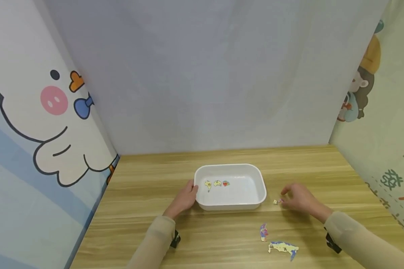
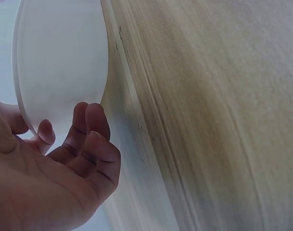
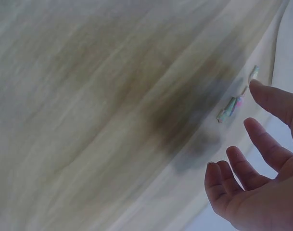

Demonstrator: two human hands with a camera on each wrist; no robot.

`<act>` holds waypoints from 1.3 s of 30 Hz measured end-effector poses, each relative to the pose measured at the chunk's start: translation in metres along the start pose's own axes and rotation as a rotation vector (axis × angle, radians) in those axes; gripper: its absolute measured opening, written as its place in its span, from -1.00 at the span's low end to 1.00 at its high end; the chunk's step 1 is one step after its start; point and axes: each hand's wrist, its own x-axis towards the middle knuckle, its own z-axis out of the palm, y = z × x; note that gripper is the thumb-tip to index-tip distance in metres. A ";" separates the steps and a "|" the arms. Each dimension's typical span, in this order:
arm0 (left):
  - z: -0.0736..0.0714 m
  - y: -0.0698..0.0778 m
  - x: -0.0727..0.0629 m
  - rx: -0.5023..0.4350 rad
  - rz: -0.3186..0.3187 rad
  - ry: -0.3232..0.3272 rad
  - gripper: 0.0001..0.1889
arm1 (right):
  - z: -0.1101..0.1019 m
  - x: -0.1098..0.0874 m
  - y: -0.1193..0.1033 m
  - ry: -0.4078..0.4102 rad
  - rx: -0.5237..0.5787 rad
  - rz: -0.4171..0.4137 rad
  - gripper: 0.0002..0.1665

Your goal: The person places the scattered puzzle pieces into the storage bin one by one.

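A white rectangular basin (image 1: 230, 206) stands on the table, and my left hand (image 1: 186, 198) grips its left rim. In the left wrist view, the thumb of that hand (image 2: 59, 168) goes over the rim while the other fingers curl along the outer wall. Inside the basin lie a yellowish flat piece (image 1: 207, 185), a second yellowish piece (image 1: 217, 183) and a red-green one (image 1: 226, 183). My right hand (image 1: 299, 201) hovers right of the basin, fingers apart and bent. Near its thumb lie a small pale piece (image 1: 275, 202) and a pinkish-purple piece (image 1: 281, 201); whether the thumb touches one is unclear.
Closer to me on the wood-grain table (image 1: 138, 224) lie a purple-pink flat piece (image 1: 263, 232) and a longer yellow-blue one (image 1: 283, 247). A pale grey curtain (image 1: 202, 74) hangs behind the table, with printed cloths at both sides.
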 end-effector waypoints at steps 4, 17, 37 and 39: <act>0.000 0.001 0.001 0.002 0.003 -0.002 -0.61 | 0.000 0.000 0.001 0.003 0.017 -0.020 -0.59; 0.000 -0.002 -0.001 0.002 0.026 0.017 -0.64 | 0.011 0.003 0.008 0.017 -0.015 -0.030 -0.82; -0.001 0.000 -0.001 0.033 0.017 0.009 -0.64 | 0.013 0.005 0.005 0.016 -0.036 -0.007 -0.87; -0.001 -0.001 -0.001 0.034 0.015 0.008 -0.65 | 0.014 0.006 0.005 0.012 -0.030 -0.002 -0.88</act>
